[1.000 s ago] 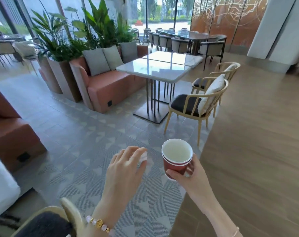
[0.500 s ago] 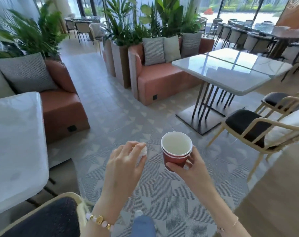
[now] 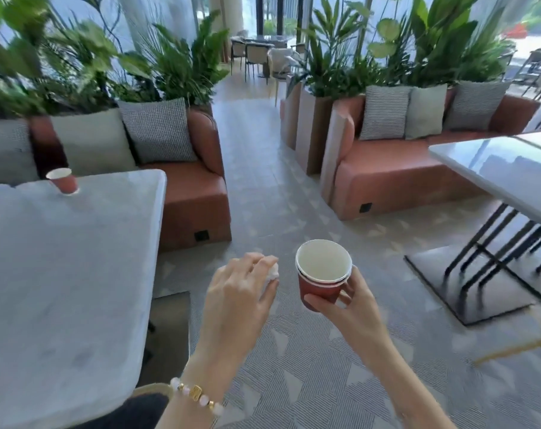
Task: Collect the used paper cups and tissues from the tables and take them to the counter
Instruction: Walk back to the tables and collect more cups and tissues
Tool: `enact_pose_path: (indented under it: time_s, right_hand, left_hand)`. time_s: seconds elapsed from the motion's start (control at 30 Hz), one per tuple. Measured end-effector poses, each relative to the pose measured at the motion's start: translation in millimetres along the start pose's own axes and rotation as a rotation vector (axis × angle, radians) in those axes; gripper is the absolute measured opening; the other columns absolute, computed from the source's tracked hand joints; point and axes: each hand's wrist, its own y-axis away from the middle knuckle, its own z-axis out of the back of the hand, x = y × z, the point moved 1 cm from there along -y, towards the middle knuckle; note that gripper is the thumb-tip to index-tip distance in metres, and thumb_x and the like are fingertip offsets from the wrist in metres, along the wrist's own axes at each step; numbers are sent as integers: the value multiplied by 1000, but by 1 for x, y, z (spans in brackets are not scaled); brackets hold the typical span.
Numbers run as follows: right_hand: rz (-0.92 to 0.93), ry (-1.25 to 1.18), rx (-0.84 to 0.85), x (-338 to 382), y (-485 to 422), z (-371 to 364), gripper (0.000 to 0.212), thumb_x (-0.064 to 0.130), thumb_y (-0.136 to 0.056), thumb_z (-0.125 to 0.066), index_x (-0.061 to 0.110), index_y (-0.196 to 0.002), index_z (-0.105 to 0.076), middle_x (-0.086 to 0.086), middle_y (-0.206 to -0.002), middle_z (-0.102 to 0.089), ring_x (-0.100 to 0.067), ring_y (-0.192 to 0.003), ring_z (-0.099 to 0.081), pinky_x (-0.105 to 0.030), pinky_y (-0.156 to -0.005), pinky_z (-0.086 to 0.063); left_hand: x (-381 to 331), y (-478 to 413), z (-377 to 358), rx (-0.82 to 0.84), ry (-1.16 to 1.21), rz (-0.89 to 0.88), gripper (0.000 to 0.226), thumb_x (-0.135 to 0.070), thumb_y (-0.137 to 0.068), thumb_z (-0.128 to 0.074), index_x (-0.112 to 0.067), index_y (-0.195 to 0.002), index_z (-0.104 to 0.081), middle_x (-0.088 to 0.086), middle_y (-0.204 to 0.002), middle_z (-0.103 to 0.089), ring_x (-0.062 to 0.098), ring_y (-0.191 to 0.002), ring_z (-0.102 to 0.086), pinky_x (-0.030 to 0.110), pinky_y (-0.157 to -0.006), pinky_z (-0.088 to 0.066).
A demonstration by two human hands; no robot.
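On my feed the right hand grips a nested stack of red paper cups low on its wall. Just beside it, the left hand curls round a crumpled white tissue. Another single red paper cup stands on the pale marble table, far-left.

A café or lounge, it seems — pale-topped tables, terracotta sofas with cushions, planters, blurred dining chairs beyond.
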Motion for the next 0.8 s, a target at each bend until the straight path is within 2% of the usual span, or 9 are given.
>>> enact_pose_path:
  time_s: [0.1,0.17,0.3,0.4,0.47,0.67,0.8]
  right_hand:
    - [10,-10,73,-1,-45,-22,63,18,-61,-87,49,-106,-55,15,-103,-68,-6,-101,-64,-23,-84,-50]
    - [24,-6,140,-3,-75,-38,64,24,-60,-87,49,-108,-54,19,-105,-67,-2,-101,-62,-18,-82,-49]
    - [41,-7,266,-8,-138,-73,63,16,-63,-87,43,-110,-54,21,-102,-67,0,-97,-62,-12,-78,-48]
    - [46,-22,362,-11,-190,-100,68,15,-63,-86,38,-117,-52,15,-106,-67,-1,-100,-62,-15,-81,-49]
    - [55,-37,427,-10,-225,-117,67,14,-64,-86,41,-116,-51,13,-109,-66,0,-100,-61,-18,-84,-49]
    - [92,-51,629,-1,-321,-167,66,12,-66,-84,46,-110,-50,29,-99,-65,8,-94,-60,-11,-78,-47]
    - [125,-61,778,8,-362,-207,66,9,-67,-83,44,-111,-50,32,-101,-64,9,-93,-60,-6,-76,-46]
  left_hand:
    - [28,-20,-5,-30,-53,49,35,-16,-69,-81,-16,-101,-68,0,-96,-66,22,-77,-63,36,-68,-53]
    - [48,-33,-9,-39,-95,85,34,-15,-67,-81,-16,-99,-68,-1,-93,-66,20,-75,-63,34,-65,-54]
    - [89,-58,-20,-31,-175,200,37,-15,-66,-82,-15,-101,-68,0,-95,-67,18,-78,-64,31,-67,-53]
    - [117,-83,-29,-42,-259,288,35,-15,-67,-81,-15,-100,-69,0,-94,-67,19,-77,-64,27,-68,-49]
    - [134,-103,-35,-62,-305,341,35,-14,-66,-82,-14,-99,-69,1,-93,-67,19,-76,-64,28,-67,-49]
    - [178,-161,-48,-128,-444,452,36,-14,-63,-84,-13,-96,-69,2,-90,-67,19,-73,-64,30,-62,-53]
    - [206,-172,-51,-206,-519,575,33,-14,-64,-83,-15,-94,-68,0,-89,-65,20,-70,-63,28,-60,-49]
